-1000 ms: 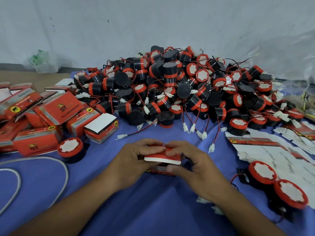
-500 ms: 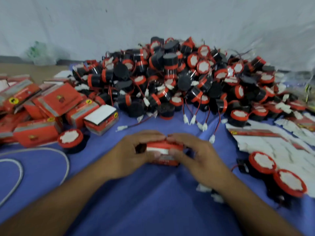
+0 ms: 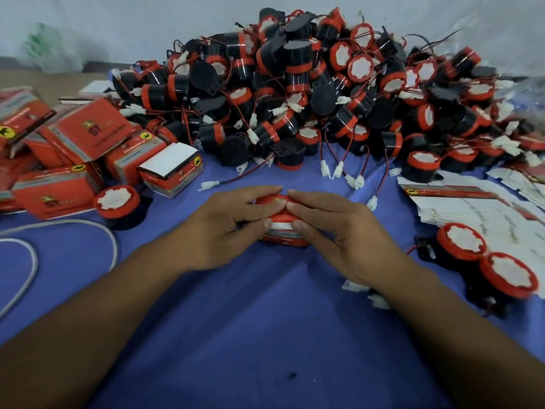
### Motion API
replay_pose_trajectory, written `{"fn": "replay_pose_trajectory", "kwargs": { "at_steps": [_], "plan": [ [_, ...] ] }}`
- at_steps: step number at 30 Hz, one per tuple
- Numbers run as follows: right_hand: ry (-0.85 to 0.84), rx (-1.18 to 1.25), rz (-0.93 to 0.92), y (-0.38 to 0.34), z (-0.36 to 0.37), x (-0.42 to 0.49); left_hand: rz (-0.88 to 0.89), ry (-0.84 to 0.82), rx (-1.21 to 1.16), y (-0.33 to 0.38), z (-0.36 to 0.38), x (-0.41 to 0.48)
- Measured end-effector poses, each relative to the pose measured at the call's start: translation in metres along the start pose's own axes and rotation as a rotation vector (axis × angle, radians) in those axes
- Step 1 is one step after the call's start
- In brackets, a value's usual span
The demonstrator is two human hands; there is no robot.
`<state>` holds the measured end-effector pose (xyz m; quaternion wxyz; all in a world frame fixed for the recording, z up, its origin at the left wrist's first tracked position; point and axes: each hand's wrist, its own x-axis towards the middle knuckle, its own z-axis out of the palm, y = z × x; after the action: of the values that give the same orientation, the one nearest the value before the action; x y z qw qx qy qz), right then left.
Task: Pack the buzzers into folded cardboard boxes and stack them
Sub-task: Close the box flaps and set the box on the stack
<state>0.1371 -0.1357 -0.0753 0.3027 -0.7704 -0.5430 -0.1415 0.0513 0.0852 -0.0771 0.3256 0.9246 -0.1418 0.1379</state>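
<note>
Item in hand: one box [image 3: 282,234], red printed card with a white flap edge, on the blue-clothed worktop [image 3: 265,320] under the fingers [image 3: 253,192]. Left hand [image 3: 224,228] and right hand [image 3: 339,231] both grip it, fingers curled over the top, thumbs on the near face. The flap looks nearly closed, though the hands hide most of it. Done: a loose jumble of closed boxes [image 3: 88,137] well left of the fingers, not neatly stacked. Outstanding: a large pile [image 3: 309,93] beyond the fingers, made up of black cylinders with red rims, white faces and thin red-black leads. Flat cartons [image 3: 477,208] lie to the right. Judged early in the job.
</note>
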Motion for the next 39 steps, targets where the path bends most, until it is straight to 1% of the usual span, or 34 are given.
{"fn": "replay_pose_trajectory", "kwargs": {
  "at_steps": [4, 6, 9, 13, 17, 20, 22, 25, 27, 28, 31, 32, 33, 35, 37, 39],
  "plan": [
    [-0.044, -0.018, -0.031, 0.002, -0.002, -0.002, 0.04, 0.006, 0.184, -0.004, -0.003, 0.0],
    [-0.063, 0.033, -0.017, 0.003, -0.002, -0.004, 0.036, 0.0, 0.17, -0.005, -0.002, 0.001],
    [-0.028, 0.177, 0.047, 0.005, -0.004, 0.001, 0.06, 0.029, 0.075, -0.008, 0.0, 0.001],
    [0.01, 0.209, 0.061, 0.018, -0.002, 0.021, 0.079, 0.09, 0.076, -0.02, -0.001, 0.01],
    [0.05, 0.038, 0.033, 0.04, 0.01, 0.066, 0.01, 0.169, 0.181, -0.038, -0.007, 0.041],
    [0.101, -0.028, 0.015, 0.054, 0.022, 0.08, -0.027, 0.166, 0.19, -0.049, -0.011, 0.057],
    [0.098, -0.017, -0.013, 0.059, 0.024, 0.077, -0.031, 0.187, 0.143, -0.056, -0.007, 0.057],
    [0.087, 0.086, -0.058, 0.062, 0.021, 0.07, -0.034, 0.208, 0.058, -0.061, -0.006, 0.054],
    [0.068, 0.167, -0.052, 0.064, 0.021, 0.071, -0.025, 0.211, 0.033, -0.062, -0.007, 0.054],
    [0.062, 0.233, -0.008, 0.065, 0.022, 0.071, -0.024, 0.216, 0.023, -0.061, -0.007, 0.054],
    [0.041, 0.565, 0.246, 0.067, 0.023, 0.071, -0.052, 0.219, 0.008, -0.059, -0.01, 0.054],
    [0.049, 0.607, 0.296, 0.068, 0.024, 0.071, -0.057, 0.215, 0.003, -0.059, -0.009, 0.055],
    [0.064, 0.609, 0.317, 0.068, 0.025, 0.072, -0.058, 0.215, -0.002, -0.059, -0.009, 0.055],
    [0.086, 0.555, 0.293, 0.067, 0.028, 0.073, -0.022, 0.221, -0.018, -0.057, -0.008, 0.058],
    [0.095, 0.454, 0.196, 0.067, 0.03, 0.075, 0.088, 0.231, 0.009, -0.051, -0.005, 0.063],
    [0.083, 0.301, 0.056, 0.068, 0.032, 0.075, 0.184, 0.224, 0.039, -0.047, -0.002, 0.066]
  ]
}}
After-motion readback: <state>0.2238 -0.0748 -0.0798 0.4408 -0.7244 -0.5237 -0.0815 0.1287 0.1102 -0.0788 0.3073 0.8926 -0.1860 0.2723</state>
